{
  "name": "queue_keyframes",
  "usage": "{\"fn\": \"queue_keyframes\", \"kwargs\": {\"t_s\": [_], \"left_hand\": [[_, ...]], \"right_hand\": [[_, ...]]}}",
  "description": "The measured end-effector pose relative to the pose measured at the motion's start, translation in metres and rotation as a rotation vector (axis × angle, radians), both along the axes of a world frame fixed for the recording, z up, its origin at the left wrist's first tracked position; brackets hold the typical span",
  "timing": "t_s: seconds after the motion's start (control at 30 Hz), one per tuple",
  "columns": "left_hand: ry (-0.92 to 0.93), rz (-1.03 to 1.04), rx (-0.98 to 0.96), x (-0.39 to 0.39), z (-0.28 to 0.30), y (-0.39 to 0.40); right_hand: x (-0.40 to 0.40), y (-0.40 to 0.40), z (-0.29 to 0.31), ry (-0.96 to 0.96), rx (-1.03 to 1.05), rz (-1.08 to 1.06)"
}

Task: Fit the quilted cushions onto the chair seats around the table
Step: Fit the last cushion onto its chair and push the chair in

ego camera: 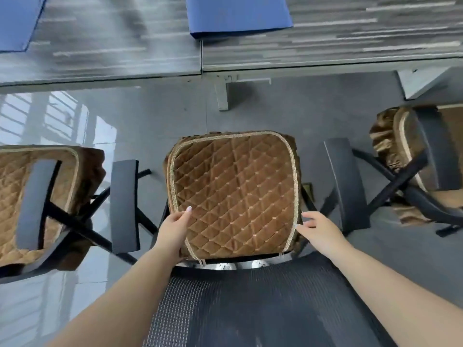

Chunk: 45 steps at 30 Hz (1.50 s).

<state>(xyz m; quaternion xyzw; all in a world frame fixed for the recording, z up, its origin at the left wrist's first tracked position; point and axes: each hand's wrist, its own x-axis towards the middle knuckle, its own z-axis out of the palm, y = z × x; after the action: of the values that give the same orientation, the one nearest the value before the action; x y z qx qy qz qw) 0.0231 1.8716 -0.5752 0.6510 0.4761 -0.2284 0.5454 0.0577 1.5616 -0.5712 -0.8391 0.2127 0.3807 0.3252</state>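
Observation:
A brown quilted cushion (235, 189) with a tan piped border covers the seat of the middle chair (345, 181), seen from behind over its black mesh backrest (263, 304). My left hand (172, 231) grips the cushion's near left edge, thumb on top. My right hand (315, 229) touches the near right edge at the piping, fingers loosely spread. The chair on the left (37, 196) and the chair on the right (411, 146) each carry a brown cushion too.
A grey wood-grain table (325, 38) runs across the top, with blue mats (238, 13) on it and grey legs (221, 95) below. Black armrests (124, 204) flank the middle seat. Glossy grey floor tiles lie between the chairs.

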Motion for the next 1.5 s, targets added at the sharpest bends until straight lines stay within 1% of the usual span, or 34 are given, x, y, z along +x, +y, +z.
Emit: {"fn": "queue_keyframes", "kwargs": {"t_s": [0.07,0.17,0.23,0.43,0.6,0.7,0.73,0.83,0.97,1.03,1.13,1.23,1.33,1.5], "left_hand": [[0.07,-0.032,0.052,-0.001,-0.02,0.002],[0.088,-0.021,0.089,0.007,-0.061,0.013],[0.094,-0.04,0.116,0.016,-0.081,0.025],[0.055,-0.062,0.22,0.046,-0.139,0.053],[0.029,-0.044,0.236,0.065,-0.173,0.066],[0.04,-0.03,0.261,0.073,-0.181,0.067],[0.043,-0.028,0.262,0.071,-0.182,0.067],[0.053,0.005,0.244,0.059,-0.183,0.066],[0.081,-0.031,0.271,0.043,-0.183,0.059],[0.076,-0.044,0.294,0.042,-0.186,0.058],[0.048,0.007,0.311,0.047,-0.185,0.054],[-0.014,-0.01,0.354,0.045,-0.185,0.052],[-0.041,-0.065,0.356,0.042,-0.189,0.054],[0.002,-0.104,0.321,0.043,-0.184,0.057]], "right_hand": [[-0.004,0.0,-0.02,0.036,-0.022,-0.009],[0.004,0.009,-0.058,0.018,-0.058,-0.013],[0.011,0.01,-0.07,0.002,-0.085,-0.02],[0.035,0.018,-0.121,-0.071,-0.135,0.005],[0.065,0.019,-0.157,-0.035,-0.189,-0.065],[0.082,0.017,-0.171,-0.017,-0.216,-0.16],[0.084,0.017,-0.175,-0.021,-0.232,-0.163],[0.08,0.012,-0.174,-0.052,-0.311,-0.094],[0.065,0.006,-0.171,0.017,-0.382,-0.025],[0.063,0.006,-0.173,0.014,-0.387,-0.042],[0.063,0.011,-0.174,-0.048,-0.398,-0.088],[0.064,0.013,-0.174,-0.092,-0.422,-0.098],[0.068,0.013,-0.177,-0.04,-0.438,-0.075],[0.074,0.014,-0.176,0.01,-0.411,-0.09]]}}
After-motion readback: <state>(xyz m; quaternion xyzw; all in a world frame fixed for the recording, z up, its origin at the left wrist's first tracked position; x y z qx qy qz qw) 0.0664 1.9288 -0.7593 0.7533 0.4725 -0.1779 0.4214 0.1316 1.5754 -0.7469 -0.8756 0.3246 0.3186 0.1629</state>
